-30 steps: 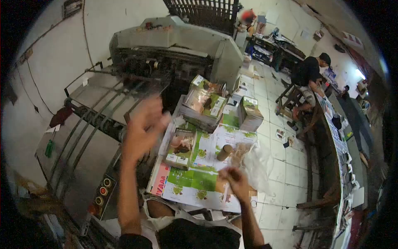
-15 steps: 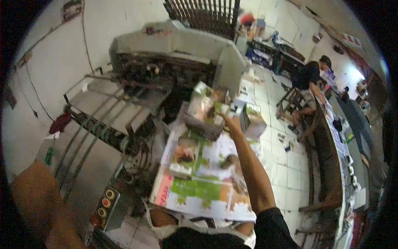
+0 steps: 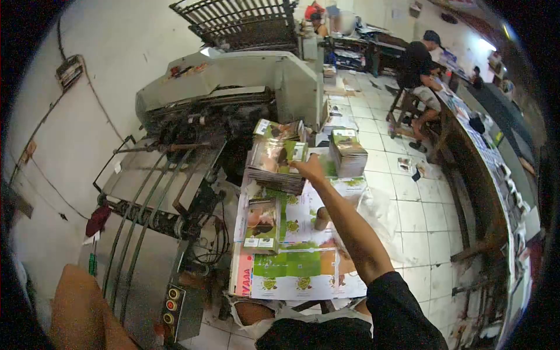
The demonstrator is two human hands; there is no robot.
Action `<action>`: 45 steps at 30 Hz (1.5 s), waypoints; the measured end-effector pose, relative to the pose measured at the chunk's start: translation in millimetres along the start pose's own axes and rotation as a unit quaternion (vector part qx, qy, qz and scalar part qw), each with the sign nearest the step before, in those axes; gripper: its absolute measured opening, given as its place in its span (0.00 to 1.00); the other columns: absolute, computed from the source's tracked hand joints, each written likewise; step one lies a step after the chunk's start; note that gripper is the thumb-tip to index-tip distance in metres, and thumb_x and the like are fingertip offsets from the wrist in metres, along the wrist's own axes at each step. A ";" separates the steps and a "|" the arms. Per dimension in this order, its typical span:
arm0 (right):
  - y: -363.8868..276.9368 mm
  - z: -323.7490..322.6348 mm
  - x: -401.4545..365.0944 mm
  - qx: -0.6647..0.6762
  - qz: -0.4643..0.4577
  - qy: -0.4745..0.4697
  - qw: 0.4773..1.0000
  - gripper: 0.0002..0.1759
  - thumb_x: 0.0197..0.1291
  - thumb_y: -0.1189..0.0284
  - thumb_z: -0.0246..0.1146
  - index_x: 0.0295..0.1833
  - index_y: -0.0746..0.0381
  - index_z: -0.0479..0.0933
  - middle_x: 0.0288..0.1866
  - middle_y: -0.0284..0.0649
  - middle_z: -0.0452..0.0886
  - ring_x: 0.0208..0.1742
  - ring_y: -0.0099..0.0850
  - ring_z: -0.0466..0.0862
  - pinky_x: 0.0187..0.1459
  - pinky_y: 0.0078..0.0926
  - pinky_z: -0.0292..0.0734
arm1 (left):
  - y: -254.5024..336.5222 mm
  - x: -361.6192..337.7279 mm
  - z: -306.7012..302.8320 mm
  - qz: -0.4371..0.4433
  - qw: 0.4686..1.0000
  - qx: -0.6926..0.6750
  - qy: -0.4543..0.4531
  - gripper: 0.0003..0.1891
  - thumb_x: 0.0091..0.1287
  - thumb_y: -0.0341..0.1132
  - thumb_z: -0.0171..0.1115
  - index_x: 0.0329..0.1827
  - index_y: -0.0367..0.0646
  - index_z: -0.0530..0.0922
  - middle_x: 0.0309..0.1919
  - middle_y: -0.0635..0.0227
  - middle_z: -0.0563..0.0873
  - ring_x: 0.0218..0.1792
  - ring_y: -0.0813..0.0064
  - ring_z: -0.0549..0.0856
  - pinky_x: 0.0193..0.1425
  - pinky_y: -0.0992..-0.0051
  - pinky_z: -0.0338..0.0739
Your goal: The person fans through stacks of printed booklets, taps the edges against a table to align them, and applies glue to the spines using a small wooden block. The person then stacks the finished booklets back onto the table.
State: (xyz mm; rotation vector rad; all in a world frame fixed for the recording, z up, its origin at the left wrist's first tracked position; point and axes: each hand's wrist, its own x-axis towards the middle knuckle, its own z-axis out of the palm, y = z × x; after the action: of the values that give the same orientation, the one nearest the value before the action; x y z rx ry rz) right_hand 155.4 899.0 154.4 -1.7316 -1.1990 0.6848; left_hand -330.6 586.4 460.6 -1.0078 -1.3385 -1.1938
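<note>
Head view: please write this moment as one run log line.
right hand: at right edge of large printed stack, grip unclear | left hand: not visible | smaller printed stack: nearer the body

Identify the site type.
Probably a small print shop: a large roller-and-belt machine, stacks of printed booklets, and large printed sheets on the work surface.

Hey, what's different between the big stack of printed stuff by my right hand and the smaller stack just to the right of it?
The big stack has a much broader top; the right stack is narrow. Your right hand is at the big stack's edge, while the right stack has no hand on it. Both show green on their printed tops.
</note>
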 end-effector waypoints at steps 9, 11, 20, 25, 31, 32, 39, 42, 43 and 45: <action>9.6 9.6 -3.6 0.012 0.020 0.002 1.000 0.45 0.39 0.51 0.79 0.52 0.77 0.72 0.51 0.62 0.82 0.54 0.49 0.84 0.54 0.39 0.78 | 7.2 1.8 5.4 -0.006 1.000 -0.001 0.001 0.17 0.74 0.36 0.52 0.62 0.43 0.77 0.57 0.61 0.82 0.57 0.66 0.81 0.66 0.67 0.72; 5.1 7.9 0.7 0.014 0.017 0.001 1.000 0.44 0.39 0.51 0.79 0.52 0.76 0.72 0.51 0.61 0.82 0.54 0.50 0.84 0.54 0.40 0.78 | 6.1 2.0 4.9 -0.008 1.000 -0.003 0.003 0.17 0.74 0.36 0.52 0.62 0.43 0.78 0.57 0.61 0.83 0.57 0.66 0.81 0.66 0.67 0.72; -0.5 22.1 5.4 0.027 -0.013 0.054 0.998 0.36 0.40 0.62 0.77 0.50 0.75 0.73 0.47 0.63 0.82 0.48 0.53 0.85 0.51 0.42 0.80 | 19.0 3.4 17.3 -0.003 0.999 -0.004 0.041 0.16 0.74 0.36 0.51 0.60 0.43 0.79 0.56 0.61 0.83 0.58 0.65 0.80 0.67 0.67 0.71; -6.8 19.9 -0.1 -0.006 0.016 0.066 0.998 0.52 0.40 0.56 0.77 0.63 0.75 0.59 0.50 0.65 0.81 0.51 0.58 0.83 0.54 0.50 0.79 | 194.8 -40.3 102.4 0.018 0.933 -0.292 -0.208 0.16 0.73 0.39 0.54 0.58 0.41 0.79 0.53 0.62 0.85 0.55 0.66 0.82 0.64 0.67 0.73; -11.8 11.6 -7.6 0.029 0.011 0.061 0.998 0.45 0.40 0.70 0.74 0.60 0.76 0.58 0.46 0.67 0.81 0.51 0.59 0.82 0.53 0.46 0.79 | 273.4 -286.7 275.3 -0.101 0.606 -0.297 -0.731 0.83 0.23 0.56 0.89 0.76 0.21 0.41 0.73 0.36 0.62 0.74 0.50 0.64 0.76 0.64 0.62; -17.1 6.3 -10.6 0.032 0.011 0.054 0.998 0.47 0.39 0.70 0.74 0.63 0.76 0.56 0.47 0.66 0.81 0.51 0.59 0.83 0.52 0.46 0.79 | 272.2 -335.2 295.6 -0.116 0.603 -0.348 -0.708 0.87 0.13 0.57 0.90 0.75 0.19 0.42 0.72 0.35 0.62 0.73 0.51 0.66 0.75 0.63 0.63; -39.9 -9.2 -14.3 -0.040 -0.048 0.024 0.998 0.53 0.46 0.65 0.73 0.68 0.80 0.50 0.44 0.67 0.82 0.46 0.61 0.84 0.48 0.52 0.79 | 285.4 -449.3 324.2 -0.156 0.723 -0.393 -0.547 0.76 0.23 0.51 0.91 0.73 0.29 0.48 0.67 0.42 0.64 0.69 0.47 0.66 0.73 0.55 0.64; -45.6 -10.1 -20.0 -0.059 -0.090 0.052 0.993 0.48 0.45 0.64 0.74 0.62 0.78 0.53 0.41 0.68 0.82 0.45 0.62 0.84 0.46 0.54 0.79 | 289.4 -437.9 318.3 -0.261 0.665 -0.444 -0.541 0.73 0.27 0.47 0.91 0.73 0.31 0.47 0.65 0.43 0.64 0.68 0.46 0.65 0.71 0.55 0.64; -51.1 -12.4 -21.0 -0.059 -0.096 0.055 0.992 0.46 0.45 0.64 0.74 0.60 0.76 0.55 0.41 0.69 0.81 0.45 0.62 0.84 0.46 0.55 0.79 | 286.2 -444.2 319.0 -0.263 0.664 -0.442 -0.543 0.73 0.27 0.47 0.91 0.73 0.31 0.47 0.65 0.43 0.64 0.68 0.46 0.65 0.71 0.55 0.64; -49.1 -8.4 -17.3 -0.066 -0.085 0.051 0.993 0.45 0.44 0.64 0.75 0.58 0.75 0.54 0.41 0.70 0.81 0.45 0.62 0.83 0.46 0.56 0.79 | 289.3 -425.2 300.1 -0.249 0.672 -0.443 -0.538 0.74 0.26 0.48 0.91 0.73 0.30 0.47 0.66 0.43 0.63 0.68 0.47 0.65 0.71 0.53 0.64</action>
State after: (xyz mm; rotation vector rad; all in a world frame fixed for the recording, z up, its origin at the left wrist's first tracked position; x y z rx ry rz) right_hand 134.6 886.4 201.2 -1.7266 -1.3277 0.4186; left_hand -45.2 946.4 81.7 -2.4355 -2.0420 -1.8423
